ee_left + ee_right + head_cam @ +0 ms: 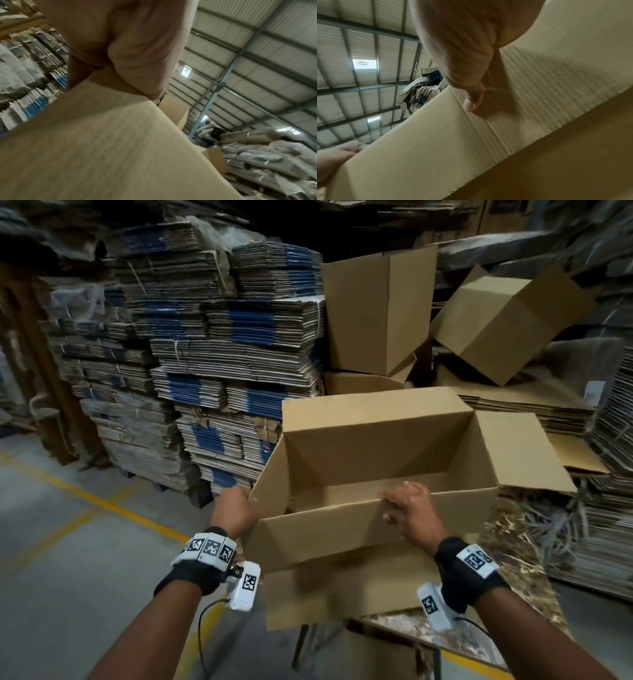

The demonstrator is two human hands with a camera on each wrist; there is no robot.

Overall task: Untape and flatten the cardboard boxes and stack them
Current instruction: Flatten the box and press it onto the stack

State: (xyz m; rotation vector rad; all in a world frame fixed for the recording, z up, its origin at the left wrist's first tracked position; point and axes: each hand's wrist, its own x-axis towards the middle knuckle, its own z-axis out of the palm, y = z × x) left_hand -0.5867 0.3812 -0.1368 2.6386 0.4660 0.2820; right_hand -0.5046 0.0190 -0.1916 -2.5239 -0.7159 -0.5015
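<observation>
An open brown cardboard box (376,440) stands on the table in front of me, its top flaps folded outward and its inside bare. My left hand (236,510) grips the box's near left corner; the left wrist view shows the palm (137,47) against the cardboard (102,148). My right hand (412,510) holds the top edge of the near wall, fingers curled over into the box. In the right wrist view its thumb (471,104) presses the outer face of the wall (436,148). No tape shows.
The box rests on a mottled table (513,553). Behind it stand an upright open box (376,309) and a tilted box (507,326) above a low stack of flat cardboard (524,405). Tall bundled cardboard stacks (222,354) fill the left. The grey floor has a yellow line (102,505).
</observation>
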